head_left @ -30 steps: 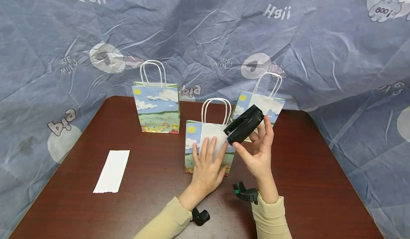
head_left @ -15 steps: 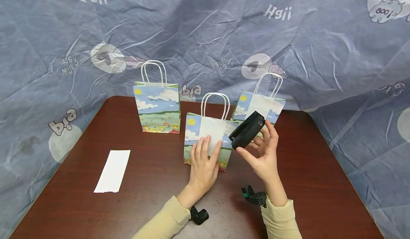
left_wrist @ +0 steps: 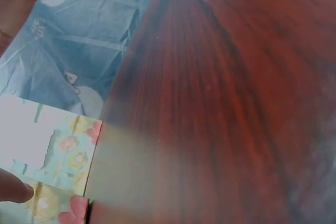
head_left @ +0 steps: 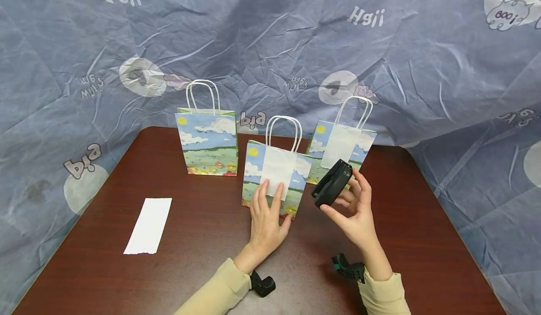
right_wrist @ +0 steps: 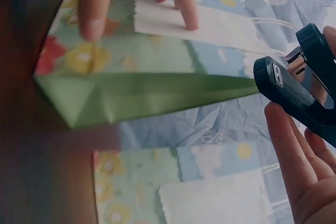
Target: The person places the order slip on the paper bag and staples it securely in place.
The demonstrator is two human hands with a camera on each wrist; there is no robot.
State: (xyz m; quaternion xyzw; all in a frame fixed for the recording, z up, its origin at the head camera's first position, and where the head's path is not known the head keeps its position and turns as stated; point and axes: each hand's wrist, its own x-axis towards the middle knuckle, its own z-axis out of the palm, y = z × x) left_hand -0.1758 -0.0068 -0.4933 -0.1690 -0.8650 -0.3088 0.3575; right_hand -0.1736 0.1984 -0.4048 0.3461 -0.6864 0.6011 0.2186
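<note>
A paper gift bag [head_left: 250, 183] printed with sky and meadow stands in the middle of the table, white paper strip [head_left: 278, 167] on its front. My left hand [head_left: 266, 228] touches the bag's lower front with spread fingers, some of them over the strip's lower end. To the right of the bag, my right hand [head_left: 359, 211] holds a black stapler [head_left: 334, 183] in the air between thumb and fingers. The right wrist view shows the stapler [right_wrist: 294, 90] with its jaws apart, near the bag's green side [right_wrist: 157, 95].
Behind to the right stands a matching bag [head_left: 365, 146] with a white strip [head_left: 339, 146] on its front. Another bag [head_left: 207, 141], without a strip, is at the back left. A loose white paper strip [head_left: 148, 226] lies on the brown table [head_left: 203, 221]. Blue printed cloth [head_left: 270, 42] hangs behind.
The middle bag has moved back, away from me, and more of its strip shows. My right hand has drawn the stapler right and nearer, off the bag. My left hand still touches the bag.
</note>
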